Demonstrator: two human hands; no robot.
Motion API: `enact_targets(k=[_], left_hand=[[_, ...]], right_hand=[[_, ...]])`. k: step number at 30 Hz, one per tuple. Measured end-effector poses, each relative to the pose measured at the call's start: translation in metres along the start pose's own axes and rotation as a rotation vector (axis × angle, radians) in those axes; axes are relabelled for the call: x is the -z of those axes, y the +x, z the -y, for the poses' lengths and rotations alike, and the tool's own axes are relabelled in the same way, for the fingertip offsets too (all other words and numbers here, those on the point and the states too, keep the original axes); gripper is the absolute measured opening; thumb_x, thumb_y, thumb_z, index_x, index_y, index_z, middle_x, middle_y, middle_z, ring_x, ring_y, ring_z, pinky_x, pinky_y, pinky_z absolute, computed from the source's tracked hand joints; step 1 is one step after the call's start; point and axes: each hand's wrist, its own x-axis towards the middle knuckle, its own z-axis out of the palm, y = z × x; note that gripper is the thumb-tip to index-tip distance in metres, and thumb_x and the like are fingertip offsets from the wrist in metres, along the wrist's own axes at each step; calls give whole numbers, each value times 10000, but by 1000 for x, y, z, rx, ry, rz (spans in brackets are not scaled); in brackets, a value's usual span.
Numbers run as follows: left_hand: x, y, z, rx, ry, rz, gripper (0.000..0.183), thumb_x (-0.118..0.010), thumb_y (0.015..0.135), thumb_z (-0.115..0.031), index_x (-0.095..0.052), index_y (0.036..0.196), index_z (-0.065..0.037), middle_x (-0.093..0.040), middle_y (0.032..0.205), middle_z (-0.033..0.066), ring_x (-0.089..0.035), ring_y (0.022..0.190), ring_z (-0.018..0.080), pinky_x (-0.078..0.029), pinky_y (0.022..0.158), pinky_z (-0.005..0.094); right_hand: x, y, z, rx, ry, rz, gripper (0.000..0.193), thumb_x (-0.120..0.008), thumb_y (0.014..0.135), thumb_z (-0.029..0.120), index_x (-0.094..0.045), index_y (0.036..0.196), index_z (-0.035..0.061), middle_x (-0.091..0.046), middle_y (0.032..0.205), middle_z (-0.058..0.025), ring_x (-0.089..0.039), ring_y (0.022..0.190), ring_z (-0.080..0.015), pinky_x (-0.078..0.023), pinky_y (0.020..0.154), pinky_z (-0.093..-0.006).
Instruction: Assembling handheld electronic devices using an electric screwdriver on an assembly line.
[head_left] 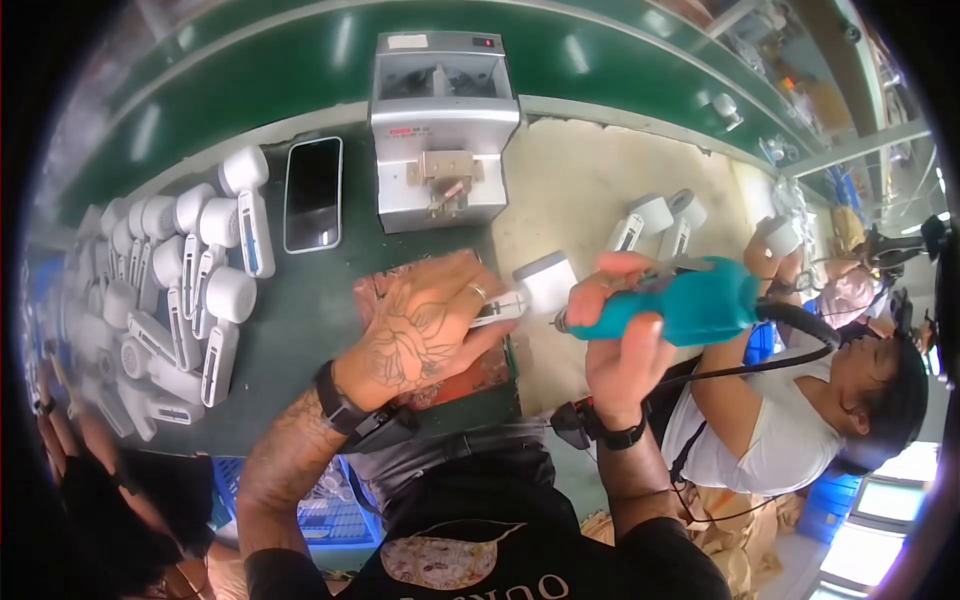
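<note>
My left hand [425, 320] is closed around the handle of a white round-headed handheld device [547, 282], above a reddish mat [460, 390]. The device's head points right, and a slotted channel shows along its handle. My right hand [625, 345] grips a teal electric screwdriver [680, 305], its tip pointing left toward the device. Whether the tip touches the device I cannot tell. A black cable [805, 325] runs from the screwdriver's rear end.
Many similar white devices [190, 250] lie piled at the left; two more [655, 215] lie at the right. A phone [313, 195] and a silver screw feeder [440, 140] stand at the back. Another person [800, 410] sits close on the right. A blue crate [345, 515] is below the table edge.
</note>
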Motion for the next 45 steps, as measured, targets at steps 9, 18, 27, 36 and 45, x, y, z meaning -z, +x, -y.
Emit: enact_targets(k=[9,18,27,36,45], left_hand=[[1,-8,2,-21,-19,5,295,-788,768,-187,-674,994,-35,-608,880,112,-629,835,318,-525,738,412],[4,-7,4,-18,-18,-7,322,-793,764,-186,-649,1010,-36,-606,920,108,-621,882,327,-511,770,419],[1,-9,9,-19,-49,22,293,-817,727,-87,-565,874,-58,-621,910,76,-643,870,317,-532,781,435],[-2,-4,6,37,-126,16,253,-801,726,-109,-611,878,-40,-612,908,93,-621,857,325,-508,751,431],[24,0,-4,174,-78,121,216,-757,787,-178,-659,898,-21,-599,929,103,-585,910,322,-487,791,440]], right_hand=[[-38,11,17,38,143,51,796,-536,867,770,-497,1152,27,-496,676,-25,-490,589,-162,-424,580,-321],[-45,15,3,63,296,83,715,-678,863,600,-517,1145,-38,-543,737,-67,-547,656,-186,-462,607,-336],[-46,24,1,84,142,110,757,-566,899,702,-501,1121,-19,-496,649,-41,-501,549,-167,-438,527,-328],[-42,25,-1,104,149,94,756,-570,912,685,-509,1148,-31,-502,649,-50,-505,539,-166,-440,515,-324],[-44,41,19,166,222,125,667,-523,908,724,-496,979,62,-498,644,-50,-494,530,-184,-414,493,-329]])
